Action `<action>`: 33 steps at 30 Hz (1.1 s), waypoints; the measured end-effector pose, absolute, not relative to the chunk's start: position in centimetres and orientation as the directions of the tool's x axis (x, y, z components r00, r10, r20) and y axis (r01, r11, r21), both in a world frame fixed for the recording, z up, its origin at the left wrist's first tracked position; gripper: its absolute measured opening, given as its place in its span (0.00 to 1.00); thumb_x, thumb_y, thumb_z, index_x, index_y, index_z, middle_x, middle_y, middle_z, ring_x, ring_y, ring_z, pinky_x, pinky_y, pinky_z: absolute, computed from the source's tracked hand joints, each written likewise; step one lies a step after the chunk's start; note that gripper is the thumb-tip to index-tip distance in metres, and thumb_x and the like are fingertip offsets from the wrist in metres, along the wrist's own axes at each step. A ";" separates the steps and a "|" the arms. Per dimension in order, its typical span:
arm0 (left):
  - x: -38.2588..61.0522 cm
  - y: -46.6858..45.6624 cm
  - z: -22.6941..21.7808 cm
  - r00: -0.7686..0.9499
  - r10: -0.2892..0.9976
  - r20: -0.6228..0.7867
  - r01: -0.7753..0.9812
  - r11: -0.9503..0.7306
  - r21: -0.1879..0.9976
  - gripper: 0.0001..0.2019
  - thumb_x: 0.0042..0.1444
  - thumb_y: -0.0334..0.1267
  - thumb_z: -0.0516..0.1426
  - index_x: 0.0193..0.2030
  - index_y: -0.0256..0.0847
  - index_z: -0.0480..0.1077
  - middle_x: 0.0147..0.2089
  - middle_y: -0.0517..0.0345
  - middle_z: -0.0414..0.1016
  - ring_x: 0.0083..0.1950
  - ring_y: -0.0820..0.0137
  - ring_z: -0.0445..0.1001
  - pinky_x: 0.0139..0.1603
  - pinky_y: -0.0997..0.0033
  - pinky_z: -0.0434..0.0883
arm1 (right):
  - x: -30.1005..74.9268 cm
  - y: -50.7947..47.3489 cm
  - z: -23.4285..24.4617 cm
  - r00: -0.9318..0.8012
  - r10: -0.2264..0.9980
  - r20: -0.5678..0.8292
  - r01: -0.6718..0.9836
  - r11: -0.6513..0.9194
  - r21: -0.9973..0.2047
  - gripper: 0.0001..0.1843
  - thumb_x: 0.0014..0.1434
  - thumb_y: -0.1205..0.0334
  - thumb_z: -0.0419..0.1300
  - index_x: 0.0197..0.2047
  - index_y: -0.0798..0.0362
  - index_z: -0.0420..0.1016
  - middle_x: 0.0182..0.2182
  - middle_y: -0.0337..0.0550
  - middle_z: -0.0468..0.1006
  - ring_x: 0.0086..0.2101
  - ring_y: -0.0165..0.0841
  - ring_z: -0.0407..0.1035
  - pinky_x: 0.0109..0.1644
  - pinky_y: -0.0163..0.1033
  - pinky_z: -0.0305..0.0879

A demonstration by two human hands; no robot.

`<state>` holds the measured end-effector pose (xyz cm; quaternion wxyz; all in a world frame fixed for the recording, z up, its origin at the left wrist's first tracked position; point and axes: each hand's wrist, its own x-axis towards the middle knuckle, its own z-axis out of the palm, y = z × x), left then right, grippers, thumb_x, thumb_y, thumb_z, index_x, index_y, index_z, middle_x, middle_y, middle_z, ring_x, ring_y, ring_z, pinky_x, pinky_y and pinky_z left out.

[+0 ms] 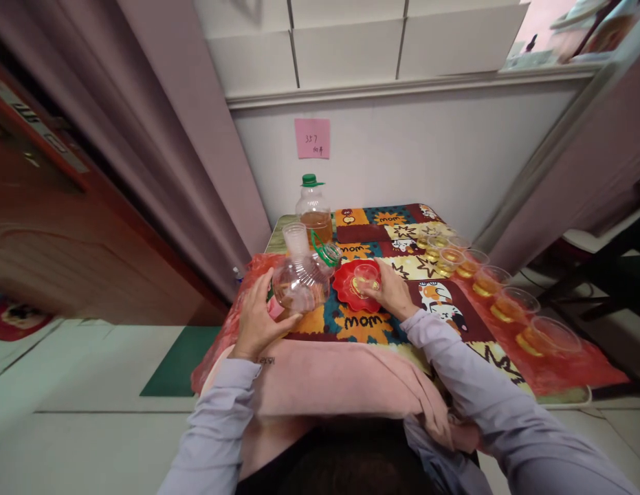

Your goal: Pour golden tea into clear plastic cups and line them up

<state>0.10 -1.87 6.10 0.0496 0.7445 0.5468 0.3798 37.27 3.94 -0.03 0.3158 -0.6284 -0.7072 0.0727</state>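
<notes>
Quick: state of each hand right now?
Left hand: shut on the plastic bottle, which is tilted.
Right hand: shut on the small clear cup at the red plate.

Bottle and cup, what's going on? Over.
Left hand grips tilted bottle. Right hand holds small cup at red plate. Capped bottle stands close behind.

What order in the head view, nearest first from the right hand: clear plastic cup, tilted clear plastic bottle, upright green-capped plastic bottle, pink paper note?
From the right hand:
1. clear plastic cup, at its fingertips
2. tilted clear plastic bottle, in the left hand
3. upright green-capped plastic bottle, table's back
4. pink paper note, on the wall
</notes>
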 end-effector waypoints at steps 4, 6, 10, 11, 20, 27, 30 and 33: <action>0.4 -1.8 6.3 0.132 0.856 0.501 0.785 -0.399 0.474 0.56 0.50 0.54 0.75 0.82 0.43 0.58 0.80 0.36 0.66 0.80 0.41 0.66 0.81 0.37 0.62 | 36.5 4.7 -0.5 0.038 0.954 0.298 0.840 0.131 -0.527 0.44 0.64 0.52 0.73 0.78 0.56 0.65 0.65 0.65 0.81 0.60 0.57 0.80 0.64 0.58 0.76; 0.6 -1.8 6.4 0.141 0.857 0.495 0.793 -0.397 0.462 0.55 0.50 0.54 0.75 0.82 0.44 0.59 0.81 0.37 0.66 0.80 0.40 0.66 0.81 0.36 0.62 | 36.5 5.0 -0.6 0.044 0.959 0.279 0.835 0.118 -0.537 0.43 0.64 0.54 0.72 0.77 0.55 0.66 0.61 0.63 0.84 0.56 0.55 0.82 0.61 0.57 0.77; 0.8 -1.8 6.4 0.166 0.854 0.493 0.801 -0.408 0.437 0.55 0.50 0.54 0.75 0.82 0.45 0.59 0.81 0.37 0.66 0.80 0.40 0.66 0.80 0.36 0.62 | 36.6 4.4 0.0 0.047 0.931 0.362 0.794 0.185 -0.579 0.45 0.62 0.54 0.73 0.77 0.55 0.65 0.67 0.66 0.79 0.64 0.58 0.76 0.68 0.62 0.73; 0.8 -1.8 6.4 0.173 0.852 0.495 0.802 -0.413 0.431 0.55 0.50 0.54 0.74 0.82 0.44 0.59 0.80 0.37 0.66 0.80 0.40 0.66 0.80 0.36 0.63 | 36.4 3.9 0.4 0.069 0.911 0.407 0.769 0.212 -0.603 0.47 0.62 0.52 0.73 0.78 0.56 0.64 0.69 0.68 0.76 0.68 0.60 0.72 0.71 0.64 0.70; 0.7 -1.5 6.5 0.161 0.838 0.522 0.811 -0.413 0.414 0.54 0.51 0.54 0.74 0.82 0.45 0.59 0.79 0.37 0.68 0.79 0.39 0.68 0.78 0.36 0.65 | 27.0 -0.7 1.5 -0.074 0.961 0.266 -0.158 0.252 -0.955 0.50 0.61 0.34 0.73 0.77 0.44 0.61 0.73 0.60 0.70 0.69 0.55 0.70 0.72 0.64 0.70; 0.7 -1.5 6.3 0.141 0.834 0.533 0.820 -0.400 0.409 0.55 0.52 0.56 0.73 0.83 0.44 0.57 0.80 0.36 0.66 0.79 0.40 0.68 0.79 0.35 0.65 | 23.1 0.9 2.4 -0.337 0.902 0.271 -0.514 0.065 -0.856 0.73 0.48 0.38 0.84 0.83 0.41 0.44 0.77 0.59 0.62 0.73 0.52 0.67 0.80 0.64 0.59; 0.7 -1.5 6.2 0.142 0.836 0.531 0.833 -0.391 0.392 0.55 0.52 0.56 0.73 0.83 0.44 0.57 0.80 0.35 0.67 0.79 0.39 0.68 0.79 0.35 0.64 | 23.1 1.2 2.4 -0.345 0.891 0.294 -0.567 0.051 -0.822 0.73 0.48 0.38 0.85 0.83 0.39 0.46 0.76 0.58 0.66 0.73 0.53 0.67 0.79 0.66 0.60; 0.8 -1.3 6.0 0.169 0.839 0.518 0.844 -0.395 0.364 0.55 0.52 0.57 0.73 0.82 0.43 0.58 0.79 0.35 0.67 0.79 0.39 0.68 0.79 0.35 0.64 | 23.2 1.4 1.6 -0.322 0.913 0.249 -0.572 0.021 -0.820 0.76 0.43 0.38 0.86 0.83 0.37 0.46 0.77 0.57 0.64 0.74 0.55 0.65 0.78 0.68 0.61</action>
